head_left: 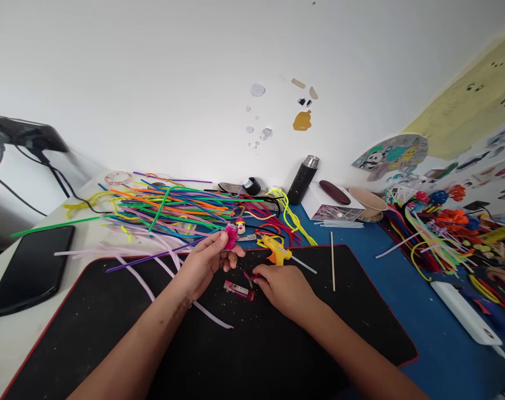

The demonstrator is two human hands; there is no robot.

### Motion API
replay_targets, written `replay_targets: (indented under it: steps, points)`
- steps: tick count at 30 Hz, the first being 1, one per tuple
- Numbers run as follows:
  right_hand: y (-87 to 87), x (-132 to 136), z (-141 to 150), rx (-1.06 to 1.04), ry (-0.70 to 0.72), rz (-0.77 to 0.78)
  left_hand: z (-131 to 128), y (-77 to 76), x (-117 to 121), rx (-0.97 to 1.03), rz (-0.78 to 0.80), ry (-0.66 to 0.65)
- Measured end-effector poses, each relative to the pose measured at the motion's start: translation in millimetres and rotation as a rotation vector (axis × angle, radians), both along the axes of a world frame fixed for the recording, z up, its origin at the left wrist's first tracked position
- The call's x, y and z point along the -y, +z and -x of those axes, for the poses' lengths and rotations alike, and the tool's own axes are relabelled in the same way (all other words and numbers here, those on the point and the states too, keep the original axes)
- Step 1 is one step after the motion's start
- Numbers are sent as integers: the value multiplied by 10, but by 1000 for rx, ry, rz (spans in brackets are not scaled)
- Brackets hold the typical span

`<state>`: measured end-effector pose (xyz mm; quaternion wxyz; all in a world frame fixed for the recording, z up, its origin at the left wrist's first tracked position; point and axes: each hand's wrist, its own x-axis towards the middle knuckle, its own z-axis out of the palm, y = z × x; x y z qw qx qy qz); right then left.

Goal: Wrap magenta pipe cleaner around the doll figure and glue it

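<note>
My left hand (210, 250) is closed around a bright pink bundle of coiled pipe cleaner (231, 237), pinched between thumb and fingers above the black mat. Just behind it is a small figure's head (240, 224) with a red and yellow top; what it rests on is hidden. My right hand (283, 286) is low over the mat, its fingertips pinched on a short dark pink piece of pipe cleaner (247, 275). A pink lighter (239, 290) lies between the hands. Behind my right hand sits a yellow glue gun (276, 250) with a clear glue stick.
Pipe cleaners (173, 205) in many colours are heaped at the back left. A phone (31, 269) lies at left, a wooden stick (332, 261) on the mat (202, 361). A black flask (303, 180) and tissue box (331, 203) stand behind. Another person's hand (504, 278) shows far right.
</note>
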<state>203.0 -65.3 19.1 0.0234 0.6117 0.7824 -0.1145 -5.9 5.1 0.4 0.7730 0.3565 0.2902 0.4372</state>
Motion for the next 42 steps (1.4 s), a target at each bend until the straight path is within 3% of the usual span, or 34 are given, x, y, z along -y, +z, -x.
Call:
replay_targets:
  steps: [5, 10, 18, 23, 26, 31, 37, 42]
  points:
    - [2, -69, 89, 139, 41, 60, -2, -5, 2, -17, 3, 1]
    - [-47, -66, 112, 130, 27, 26, -2, 3, 3, -25, 3, -3]
    - [-400, -13, 49, -106, -103, -243, -10, 24, 14, -28, -5, -13]
    - [-532, -79, 39, -204, -87, -388, -19, 11, 20, -36, -3, -4]
    - [-493, -154, 29, -306, -160, -391, -22, 1, 18, -56, -12, 29]
    - [-370, -204, 83, -736, -304, -229, -42, -16, 9, -165, -92, 98]
    - [-183, -248, 219, -1021, -269, -92, -69, -67, -2, -334, -192, 118]
    - [-71, -367, 304, -1129, -193, -121, -64, -132, -31, -375, -203, 135]
